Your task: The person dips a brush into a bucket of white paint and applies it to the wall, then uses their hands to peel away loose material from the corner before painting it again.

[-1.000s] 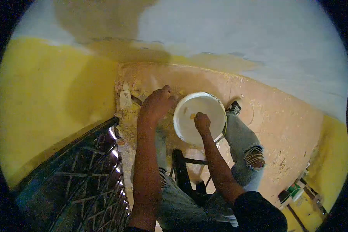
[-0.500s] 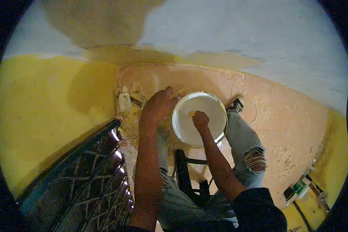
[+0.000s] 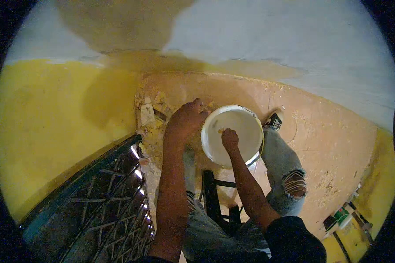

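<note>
A round white bucket (image 3: 205, 144) stands between my knees with pale, whitish contents inside. At its upper left edge is my left hand (image 3: 188, 119), fingers curled in and the thumb side right at the rim. My right hand (image 3: 231, 139) reaches over the bucket's opening, closed around a small yellow handle (image 3: 222, 130). The far end of that handled tool goes down toward the pale contents and is hidden, so I cannot tell its kind.
Behind the bucket is a black stool frame (image 3: 210, 193). A dark metal lattice (image 3: 105, 199) leans at the left by the yellow wall (image 3: 44, 122). Flakes and debris (image 3: 156, 98) litter the floor. A green-and-white container (image 3: 342, 217) lies at the lower right.
The right hand has shifted slightly within the bucket, and less of the yellow handle shows. The whole view has slid a little to the right; the left hand stays beside the rim.
</note>
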`<state>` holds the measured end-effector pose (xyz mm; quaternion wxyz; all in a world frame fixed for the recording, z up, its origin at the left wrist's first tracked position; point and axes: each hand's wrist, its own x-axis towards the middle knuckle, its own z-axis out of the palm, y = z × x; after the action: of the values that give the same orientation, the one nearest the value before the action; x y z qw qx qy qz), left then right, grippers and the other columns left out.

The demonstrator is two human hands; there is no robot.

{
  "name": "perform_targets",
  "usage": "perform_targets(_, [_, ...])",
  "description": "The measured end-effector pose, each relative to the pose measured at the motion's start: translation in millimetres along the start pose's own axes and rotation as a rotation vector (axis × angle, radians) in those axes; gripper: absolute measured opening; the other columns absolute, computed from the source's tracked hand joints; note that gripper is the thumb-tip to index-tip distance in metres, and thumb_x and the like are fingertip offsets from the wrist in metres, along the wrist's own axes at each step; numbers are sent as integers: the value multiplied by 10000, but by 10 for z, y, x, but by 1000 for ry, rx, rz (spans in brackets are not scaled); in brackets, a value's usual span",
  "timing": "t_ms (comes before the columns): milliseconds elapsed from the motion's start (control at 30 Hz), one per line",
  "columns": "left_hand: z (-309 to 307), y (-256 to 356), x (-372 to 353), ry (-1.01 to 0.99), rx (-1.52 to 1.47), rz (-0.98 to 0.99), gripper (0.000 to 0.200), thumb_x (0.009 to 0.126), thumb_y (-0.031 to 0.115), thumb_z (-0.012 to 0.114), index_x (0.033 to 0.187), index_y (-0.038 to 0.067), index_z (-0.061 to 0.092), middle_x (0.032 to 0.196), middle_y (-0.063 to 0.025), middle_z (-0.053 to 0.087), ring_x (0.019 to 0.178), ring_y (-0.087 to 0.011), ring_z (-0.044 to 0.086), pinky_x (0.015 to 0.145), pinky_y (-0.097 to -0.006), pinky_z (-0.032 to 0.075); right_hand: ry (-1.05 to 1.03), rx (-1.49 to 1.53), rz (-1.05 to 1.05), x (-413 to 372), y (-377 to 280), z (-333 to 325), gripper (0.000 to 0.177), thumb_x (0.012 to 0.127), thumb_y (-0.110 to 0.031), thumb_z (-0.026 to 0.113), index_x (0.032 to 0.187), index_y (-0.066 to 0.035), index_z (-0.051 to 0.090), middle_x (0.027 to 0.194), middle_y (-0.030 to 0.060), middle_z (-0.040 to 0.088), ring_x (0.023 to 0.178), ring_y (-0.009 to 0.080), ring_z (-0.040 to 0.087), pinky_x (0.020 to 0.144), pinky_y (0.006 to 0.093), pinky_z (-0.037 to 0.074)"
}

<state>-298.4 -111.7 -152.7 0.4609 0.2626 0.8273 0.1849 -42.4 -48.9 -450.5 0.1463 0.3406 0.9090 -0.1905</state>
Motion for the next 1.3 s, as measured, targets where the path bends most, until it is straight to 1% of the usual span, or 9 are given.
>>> perform_targets(233, [83, -136, 20, 144, 96, 51, 514, 848, 373, 549, 1193, -7, 515, 1117, -251, 605, 1058, -383, 582, 934, -468, 451, 206, 160, -97, 23, -141, -59, 185, 813, -263, 625, 809, -79, 614, 744, 108, 613, 655, 309, 599, 563, 469, 502])
perform_targets(367, [18, -89, -4, 69, 55, 4, 525, 852, 381, 551, 1205, -6, 510, 1129, -248, 599, 1063, -380, 580, 932, -467, 454, 18, 127, -48, 5, 48, -144, 255, 827, -306, 596, 856, -59, 652, 737, 172, 628, 721, 310, 633, 609, 436, 514])
perform_targets(467, [11, -124, 2, 55, 44, -11, 528, 853, 381, 552, 1210, -6, 509, 1135, -245, 598, 1064, -375, 581, 930, -466, 456, 2, -62, -389, -24, 281, -74, 175, 792, -237, 631, 896, -105, 678, 736, 155, 630, 748, 305, 624, 616, 425, 506])
perform_targets(533, [-23, -92, -31, 46, 22, -20, 528, 854, 381, 552, 1211, -6, 509, 1137, -244, 598, 1065, -373, 581, 931, -465, 456, -313, 273, -173, -40, 360, -11, 140, 756, -175, 653, 885, -143, 695, 753, 121, 648, 741, 291, 624, 613, 406, 511])
perform_targets(633, [-29, -76, -95, 49, 36, -24, 547, 854, 386, 553, 1239, 0, 498, 1139, -239, 599, 1073, -372, 578, 930, -465, 454, -216, 555, -152, -149, 371, 70, 90, 749, -151, 654, 826, -138, 699, 722, 97, 658, 703, 266, 624, 626, 394, 518])
perform_targets(733, [42, -152, -84, 173, 18, 2, 518, 858, 390, 553, 1203, 5, 516, 1129, -234, 602, 1070, -371, 577, 929, -466, 453, -385, 267, -287, -102, 316, -103, 83, 759, -182, 659, 803, -125, 700, 667, 101, 653, 657, 254, 623, 622, 393, 515])
perform_targets(967, [-28, -78, -133, 147, 17, 58, 462, 866, 371, 545, 1144, 2, 527, 1104, -234, 609, 1040, -373, 586, 912, -466, 454, -400, 236, -248, -25, 134, -491, 177, 769, -245, 663, 766, -68, 676, 678, 121, 641, 682, 312, 615, 645, 421, 498])
perform_targets(1033, [-59, -50, -157, 122, -16, 32, 461, 867, 368, 544, 1146, 1, 526, 1101, -235, 609, 1037, -376, 586, 906, -466, 456, -90, 177, -458, -63, 171, -475, 216, 728, -276, 688, 763, -65, 659, 758, 146, 634, 759, 338, 606, 685, 437, 497])
perform_targets(1300, [-87, -53, -140, 75, 18, 49, 453, 874, 357, 531, 1158, 4, 529, 1127, -230, 606, 1050, -371, 585, 920, -460, 453, -93, 125, -442, 64, 154, -555, 223, 711, -277, 678, 772, -65, 643, 789, 173, 628, 760, 350, 610, 689, 458, 505])
